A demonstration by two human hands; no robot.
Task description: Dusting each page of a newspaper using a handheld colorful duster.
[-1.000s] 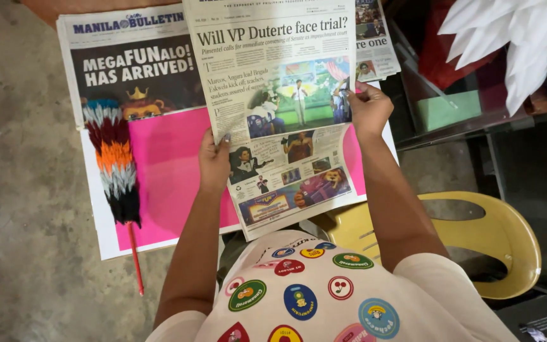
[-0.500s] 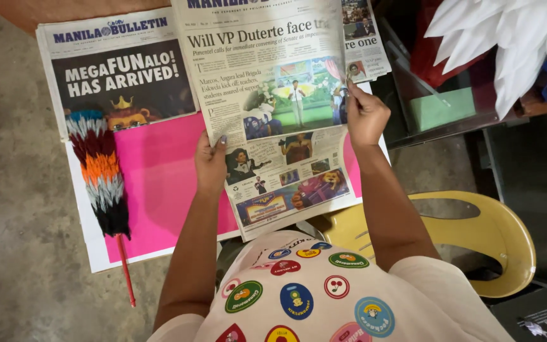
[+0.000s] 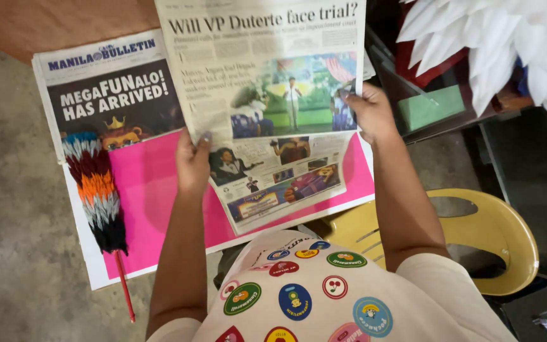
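Note:
My left hand (image 3: 192,166) grips the left edge of a folded newspaper section (image 3: 267,101) with colour photos, held up in front of me. My right hand (image 3: 370,113) grips its right edge, thumb over the page. Under it, on the floor, lies a second newspaper sheet (image 3: 153,202) spread flat, with a dark top panel and a large pink area. A feather duster (image 3: 96,190) with blue, maroon, orange, grey and black bands and a red stick rests on the left part of that flat sheet.
A yellow plastic chair (image 3: 476,234) stands at my right, partly under me. A dark low table or shelf (image 3: 451,120) with a green box (image 3: 430,107) and white feathers (image 3: 508,44) sits at the upper right. Grey concrete floor (image 3: 14,240) lies to the left.
The held newspaper section has shifted slightly up and right in view. Both hands keep their grip on its edges; the duster and floor sheet stay put.

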